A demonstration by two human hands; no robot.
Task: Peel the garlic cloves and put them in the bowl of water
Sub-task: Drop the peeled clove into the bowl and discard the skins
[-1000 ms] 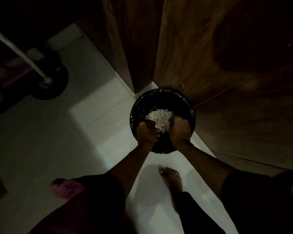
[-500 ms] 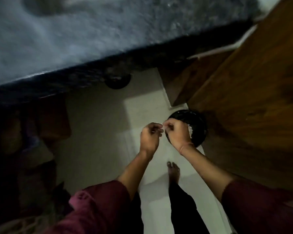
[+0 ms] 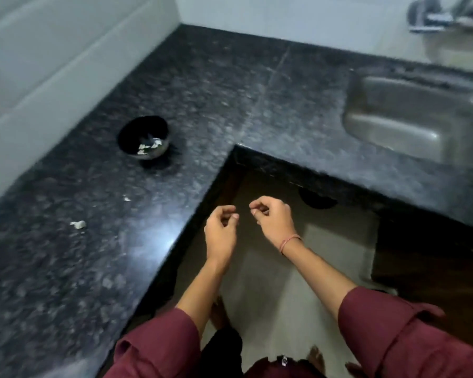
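Now, bowl: dark, steel-sided, pale garlic pieces inside.
Left hand: loosely curled, holding nothing.
Right hand: fingertips pinched; contents unclear.

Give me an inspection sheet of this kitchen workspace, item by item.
Surface: dark speckled granite counter, L-shaped, glossy.
Job's things: steel bowl upright on the counter, pale pieces inside; water not discernible.
Clutter: two pale scraps on the counter, apart from the bowl.
Grippers: left hand and right hand over the floor, apart, fingers curled; cannot tell whether they hold anything.
Cables: nothing seen.
Surroundings: steel sink set in the counter, tap on the wall above, pale floor below.
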